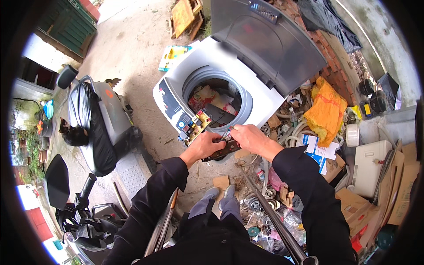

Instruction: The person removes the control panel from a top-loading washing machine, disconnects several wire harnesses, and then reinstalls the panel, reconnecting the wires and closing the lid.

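My left hand (pixel 206 146) is closed at the end of a dark brown strip with small spots (pixel 221 151), at the near rim of a white top-loading washing machine (pixel 270 102). My right hand (pixel 252 138) pinches thin wires (pixel 226 134) just above that strip. Beside my left hand, a circuit board (pixel 194 128) full of components rests tilted on the machine's control panel side. The machine's dark see-through lid (pixel 274 48) stands raised. Inside the grey tub ring (pixel 246 108) lie crumpled coloured pieces and a dark flat part; my fingertips partly hide the wires.
On the left stand a scooter (pixel 90 128) with a black-covered seat and another handlebar with a mirror (pixel 56 181). To the right, an orange sack (pixel 326 112), hoses, cardboard (pixel 360 212) and scrap crowd the ground. Two metal bars (pixel 278 216) cross near my body.
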`<action>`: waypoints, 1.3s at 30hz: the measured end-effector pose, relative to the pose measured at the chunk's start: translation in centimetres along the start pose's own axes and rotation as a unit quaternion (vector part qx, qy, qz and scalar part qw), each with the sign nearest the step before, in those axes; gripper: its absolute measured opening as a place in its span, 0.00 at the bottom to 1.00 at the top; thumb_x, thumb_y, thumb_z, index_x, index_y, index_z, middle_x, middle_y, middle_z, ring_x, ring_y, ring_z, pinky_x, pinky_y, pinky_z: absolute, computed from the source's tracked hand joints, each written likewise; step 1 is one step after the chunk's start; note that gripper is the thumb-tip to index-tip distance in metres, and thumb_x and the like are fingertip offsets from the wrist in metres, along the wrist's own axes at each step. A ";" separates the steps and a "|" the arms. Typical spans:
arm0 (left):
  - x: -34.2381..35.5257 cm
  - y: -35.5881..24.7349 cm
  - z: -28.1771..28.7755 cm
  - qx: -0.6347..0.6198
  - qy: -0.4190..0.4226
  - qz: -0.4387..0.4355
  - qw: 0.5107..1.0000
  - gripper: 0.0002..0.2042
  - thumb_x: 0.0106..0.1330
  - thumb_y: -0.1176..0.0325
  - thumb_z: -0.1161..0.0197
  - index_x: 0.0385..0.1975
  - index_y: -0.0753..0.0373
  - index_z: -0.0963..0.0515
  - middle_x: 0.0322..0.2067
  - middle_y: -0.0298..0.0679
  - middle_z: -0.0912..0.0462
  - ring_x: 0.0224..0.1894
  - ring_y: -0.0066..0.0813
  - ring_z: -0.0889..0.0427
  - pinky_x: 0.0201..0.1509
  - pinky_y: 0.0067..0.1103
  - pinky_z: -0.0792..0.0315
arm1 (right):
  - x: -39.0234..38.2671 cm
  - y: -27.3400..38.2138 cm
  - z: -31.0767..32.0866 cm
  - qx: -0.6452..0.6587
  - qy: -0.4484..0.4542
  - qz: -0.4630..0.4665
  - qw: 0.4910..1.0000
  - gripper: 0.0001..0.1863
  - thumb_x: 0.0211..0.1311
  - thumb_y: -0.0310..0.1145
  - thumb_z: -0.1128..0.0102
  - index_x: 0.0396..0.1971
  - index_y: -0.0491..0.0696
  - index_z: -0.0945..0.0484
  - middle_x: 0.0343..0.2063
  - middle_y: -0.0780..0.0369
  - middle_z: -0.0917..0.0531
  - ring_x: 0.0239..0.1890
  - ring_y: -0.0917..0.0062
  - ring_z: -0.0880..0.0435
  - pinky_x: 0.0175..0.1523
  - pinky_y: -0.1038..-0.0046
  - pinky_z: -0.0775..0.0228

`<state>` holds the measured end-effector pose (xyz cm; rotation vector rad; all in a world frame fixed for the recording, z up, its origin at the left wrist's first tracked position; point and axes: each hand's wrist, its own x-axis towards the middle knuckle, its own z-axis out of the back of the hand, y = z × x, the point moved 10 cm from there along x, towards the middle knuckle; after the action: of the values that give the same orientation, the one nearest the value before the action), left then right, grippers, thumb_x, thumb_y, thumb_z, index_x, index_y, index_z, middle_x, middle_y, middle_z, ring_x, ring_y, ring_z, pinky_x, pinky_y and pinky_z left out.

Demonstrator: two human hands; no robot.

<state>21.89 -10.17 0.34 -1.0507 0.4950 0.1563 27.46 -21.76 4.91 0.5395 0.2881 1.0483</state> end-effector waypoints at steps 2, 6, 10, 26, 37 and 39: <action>-0.5 -0.4 0.0 -0.016 -0.011 0.002 1.000 0.19 0.63 0.55 0.34 0.41 0.67 0.15 0.24 0.46 0.15 0.26 0.31 0.17 0.36 0.29 0.24 | -0.8 -0.4 0.2 0.036 -0.013 0.002 0.999 0.04 0.56 0.23 0.39 0.32 0.43 0.22 0.30 0.54 0.19 0.35 0.53 0.16 0.40 0.54 0.24; -0.3 -0.3 0.1 -0.005 -0.018 -0.029 0.999 0.19 0.63 0.55 0.35 0.41 0.67 0.15 0.24 0.45 0.15 0.25 0.32 0.16 0.36 0.29 0.23 | -1.2 -2.0 0.3 0.164 -0.066 -0.046 0.983 0.05 0.55 0.23 0.39 0.33 0.43 0.21 0.30 0.52 0.18 0.34 0.53 0.16 0.39 0.55 0.23; 0.1 0.0 0.2 0.008 -0.008 -0.025 1.000 0.20 0.63 0.55 0.35 0.42 0.67 0.15 0.24 0.47 0.15 0.26 0.34 0.16 0.36 0.29 0.23 | 0.7 1.3 0.1 -0.057 0.025 0.033 0.998 0.05 0.59 0.25 0.38 0.33 0.41 0.17 0.28 0.50 0.16 0.32 0.55 0.15 0.37 0.58 0.23; 0.0 0.2 -0.1 0.002 -0.015 -0.050 0.999 0.21 0.62 0.55 0.31 0.45 0.69 0.16 0.26 0.42 0.14 0.28 0.25 0.17 0.36 0.25 0.24 | -0.1 -2.0 5.0 -0.009 -0.088 -0.097 0.991 0.12 0.57 0.23 0.39 0.39 0.50 0.14 0.32 0.56 0.16 0.38 0.61 0.15 0.44 0.62 0.23; -0.4 0.7 -0.2 -0.012 0.053 -0.022 0.998 0.35 0.49 0.54 0.20 0.50 0.70 0.28 0.35 0.44 0.15 0.38 0.33 0.16 0.46 0.26 0.24 | 1.6 3.2 1.9 0.030 0.024 0.016 0.999 0.06 0.58 0.32 0.32 0.30 0.48 0.20 0.31 0.61 0.21 0.35 0.62 0.17 0.38 0.60 0.23; -0.7 0.6 -0.3 -0.001 0.048 -0.028 0.998 0.35 0.49 0.54 0.20 0.50 0.70 0.28 0.37 0.44 0.15 0.40 0.34 0.17 0.48 0.27 0.24 | 1.6 2.9 2.0 0.036 0.033 0.013 0.999 0.06 0.59 0.32 0.32 0.32 0.47 0.19 0.30 0.61 0.21 0.34 0.60 0.17 0.38 0.60 0.24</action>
<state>21.03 -10.03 0.10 -1.0769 0.5516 0.0566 27.08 -19.78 8.20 0.5746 0.3785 1.0863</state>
